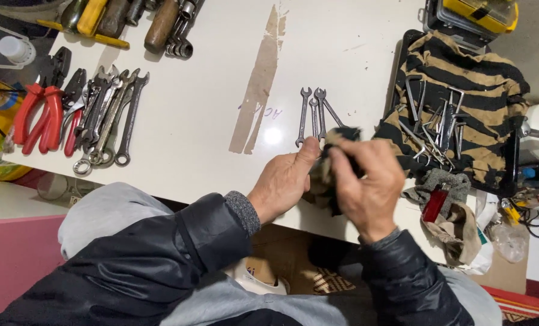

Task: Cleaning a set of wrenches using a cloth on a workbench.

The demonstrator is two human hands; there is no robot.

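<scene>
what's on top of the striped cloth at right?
On the striped cloth lies a loose pile of hex keys and small metal tools. Whatever is beneath the cloth is covered.

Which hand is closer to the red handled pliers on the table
Left. The left hand is at the table's near edge, on the same side as the red-handled pliers though well apart from them. The right hand, holding a dark cloth, is farther away.

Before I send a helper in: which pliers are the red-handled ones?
Start at the white table and go to its left edge. Beside the fanned row of wrenches lie the red-handled pliers; bright red grips set them apart from the bare steel next to them.
</scene>
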